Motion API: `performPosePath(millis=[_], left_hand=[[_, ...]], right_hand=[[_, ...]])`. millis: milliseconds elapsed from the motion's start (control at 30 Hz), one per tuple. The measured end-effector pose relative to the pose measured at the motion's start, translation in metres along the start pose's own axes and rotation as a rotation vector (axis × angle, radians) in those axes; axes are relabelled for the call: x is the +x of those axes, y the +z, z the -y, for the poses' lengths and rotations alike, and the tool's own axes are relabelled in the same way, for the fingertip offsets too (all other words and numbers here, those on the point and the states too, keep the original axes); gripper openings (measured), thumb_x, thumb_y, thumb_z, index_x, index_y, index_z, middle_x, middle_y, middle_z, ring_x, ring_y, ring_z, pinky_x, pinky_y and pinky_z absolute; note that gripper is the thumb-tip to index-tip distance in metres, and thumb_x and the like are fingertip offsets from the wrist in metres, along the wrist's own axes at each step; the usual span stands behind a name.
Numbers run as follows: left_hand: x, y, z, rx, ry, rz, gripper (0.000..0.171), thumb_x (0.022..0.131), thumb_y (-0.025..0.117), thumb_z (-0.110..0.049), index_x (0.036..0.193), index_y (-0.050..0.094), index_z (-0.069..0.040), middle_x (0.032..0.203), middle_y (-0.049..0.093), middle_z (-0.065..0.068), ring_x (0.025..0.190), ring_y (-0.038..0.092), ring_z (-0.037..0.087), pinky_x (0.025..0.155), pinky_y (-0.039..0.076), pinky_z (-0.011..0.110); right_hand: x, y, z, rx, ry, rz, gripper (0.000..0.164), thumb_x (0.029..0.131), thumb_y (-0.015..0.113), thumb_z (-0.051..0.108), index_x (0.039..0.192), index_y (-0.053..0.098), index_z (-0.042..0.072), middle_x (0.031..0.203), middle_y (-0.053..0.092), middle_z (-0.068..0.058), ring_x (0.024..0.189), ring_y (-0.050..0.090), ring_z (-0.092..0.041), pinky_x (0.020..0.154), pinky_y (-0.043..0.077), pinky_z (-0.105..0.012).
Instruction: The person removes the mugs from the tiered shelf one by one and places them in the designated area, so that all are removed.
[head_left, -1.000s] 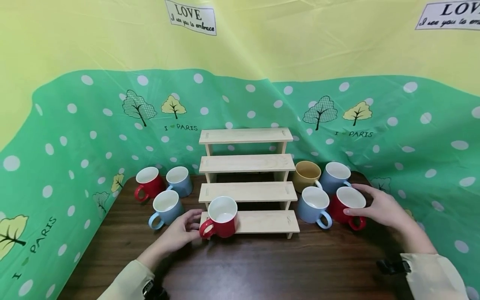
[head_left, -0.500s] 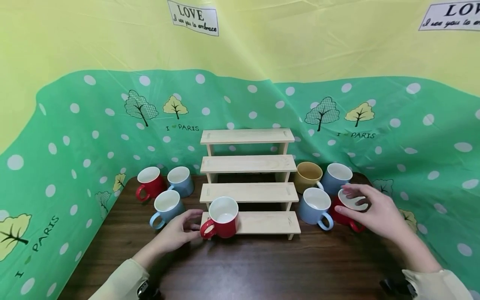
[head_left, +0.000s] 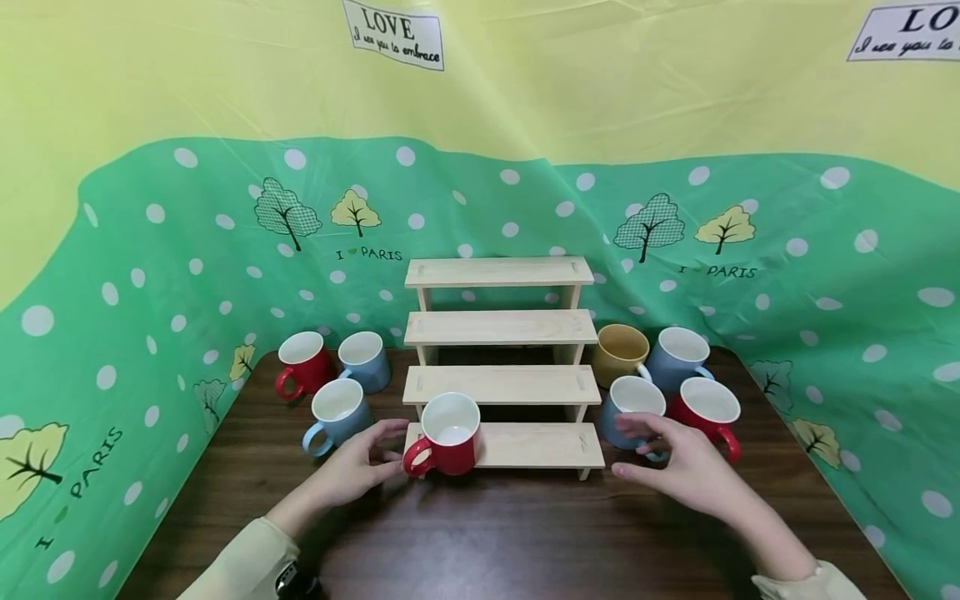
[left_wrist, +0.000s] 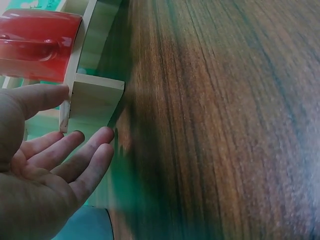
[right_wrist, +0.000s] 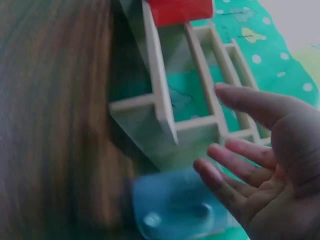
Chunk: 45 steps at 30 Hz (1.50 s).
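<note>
A red mug [head_left: 450, 433] with a white inside stands upright on the left part of the lowest step of a wooden tiered stand [head_left: 501, 383]. My left hand [head_left: 358, 467] is at that step's left end. In the left wrist view its thumb tip is right at the board's edge [left_wrist: 67, 112], the other fingers fairly straight. My right hand [head_left: 686, 467], fingers spread and holding nothing, is in front of a blue mug [head_left: 633, 396] and covers part of it. Close behind stands another red mug [head_left: 708, 408], its handle turned to the front.
Left of the stand are a red mug [head_left: 303, 365] and two blue mugs, one [head_left: 341, 412] near my left hand. To its right, a yellow mug [head_left: 618, 354] and a blue mug [head_left: 677, 358] stand at the back. A patterned cloth [head_left: 480, 200] hangs behind the wooden table [head_left: 487, 533].
My right hand has let go of the right-hand red mug, which stands on the table, and has moved left toward the stand. My left hand stays at the lowest step.
</note>
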<state>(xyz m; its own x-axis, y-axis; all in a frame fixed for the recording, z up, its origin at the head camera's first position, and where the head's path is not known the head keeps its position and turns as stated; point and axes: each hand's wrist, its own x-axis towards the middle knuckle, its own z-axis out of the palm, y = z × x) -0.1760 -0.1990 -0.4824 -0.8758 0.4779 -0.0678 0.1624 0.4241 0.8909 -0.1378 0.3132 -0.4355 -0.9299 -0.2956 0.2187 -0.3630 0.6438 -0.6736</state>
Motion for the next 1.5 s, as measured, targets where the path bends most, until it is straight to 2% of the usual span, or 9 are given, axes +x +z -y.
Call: performPosePath(millis=[100,300,533,633,833,1033,1267,1367,1500], left_hand=[[-0.001,-0.001,0.001,-0.003,-0.001,0.003,0.066,0.103,0.078,-0.011,0.159,0.046,0.001,0.155,0.057,0.029,0.116,0.075,0.033,0.098,0.063,0.041],[-0.001,-0.001,0.002,-0.011,-0.003,0.006,0.065,0.104,0.076,-0.011,0.160,0.045,-0.001,0.154,0.058,0.028,0.117,0.074,0.035,0.097,0.063,0.040],[-0.002,0.001,0.002,-0.022,-0.006,0.025,0.065,0.106,0.073,-0.014,0.163,0.042,-0.005,0.152,0.062,0.025,0.124,0.070,0.037,0.100,0.062,0.044],[-0.002,0.001,0.001,-0.013,-0.006,0.020,0.065,0.106,0.073,-0.015,0.163,0.042,-0.005,0.151,0.063,0.023,0.127,0.068,0.037,0.101,0.061,0.047],[-0.001,0.001,0.001,0.014,-0.006,0.005,0.066,0.105,0.075,-0.015,0.162,0.042,-0.004,0.145,0.067,0.019,0.132,0.066,0.035,0.101,0.059,0.040],[-0.003,0.001,0.003,-0.020,-0.023,-0.024,0.066,0.103,0.078,-0.016,0.159,0.045,-0.003,0.142,0.069,0.019,0.122,0.071,0.032,0.095,0.059,0.028],[-0.004,0.002,0.003,-0.097,-0.048,-0.051,0.064,0.101,0.080,-0.015,0.155,0.049,0.000,0.143,0.067,0.025,0.116,0.073,0.034,0.091,0.064,0.032],[-0.002,0.003,0.001,-0.070,-0.045,-0.059,0.063,0.100,0.081,-0.014,0.153,0.051,0.001,0.143,0.067,0.026,0.114,0.074,0.033,0.091,0.064,0.031],[-0.001,0.005,-0.001,0.017,-0.043,-0.104,0.054,0.103,0.078,-0.018,0.148,0.056,-0.001,0.139,0.070,0.025,0.112,0.075,0.028,0.093,0.061,0.029]], right_hand=[[0.003,0.013,-0.002,0.024,0.024,0.049,0.073,0.082,0.099,0.033,0.141,0.067,0.002,0.137,0.073,-0.015,0.106,0.077,-0.030,0.087,0.066,-0.040],[0.010,0.036,-0.008,0.080,0.079,0.110,0.090,0.084,0.098,0.035,0.154,0.055,-0.001,0.150,0.062,-0.026,0.110,0.077,-0.032,0.091,0.065,-0.047],[0.017,0.053,-0.021,0.122,0.127,0.125,0.096,0.083,0.099,0.035,0.155,0.050,-0.006,0.140,0.069,-0.022,0.115,0.075,-0.032,0.091,0.065,-0.037],[0.018,0.058,-0.026,0.136,0.132,0.124,0.095,0.083,0.098,0.033,0.155,0.050,-0.006,0.136,0.071,-0.022,0.115,0.075,-0.033,0.090,0.065,-0.036],[0.019,0.064,-0.033,0.187,0.157,0.108,0.091,0.084,0.098,0.027,0.154,0.050,-0.005,0.139,0.068,-0.026,0.117,0.074,-0.037,0.091,0.065,-0.036],[0.021,0.070,-0.037,0.250,0.159,0.074,0.091,0.081,0.100,0.023,0.152,0.051,-0.006,0.135,0.069,-0.025,0.113,0.076,-0.031,0.090,0.065,-0.032],[0.021,0.070,-0.039,0.275,0.183,0.077,0.089,0.080,0.101,0.023,0.150,0.053,-0.006,0.134,0.069,-0.024,0.111,0.077,-0.028,0.091,0.064,-0.031],[0.021,0.069,-0.038,0.287,0.193,0.086,0.089,0.081,0.100,0.023,0.150,0.052,-0.007,0.135,0.069,-0.024,0.112,0.077,-0.029,0.092,0.064,-0.032],[0.021,0.067,-0.037,0.309,0.218,0.103,0.089,0.083,0.099,0.022,0.151,0.050,-0.009,0.137,0.068,-0.024,0.114,0.075,-0.030,0.093,0.064,-0.036]])
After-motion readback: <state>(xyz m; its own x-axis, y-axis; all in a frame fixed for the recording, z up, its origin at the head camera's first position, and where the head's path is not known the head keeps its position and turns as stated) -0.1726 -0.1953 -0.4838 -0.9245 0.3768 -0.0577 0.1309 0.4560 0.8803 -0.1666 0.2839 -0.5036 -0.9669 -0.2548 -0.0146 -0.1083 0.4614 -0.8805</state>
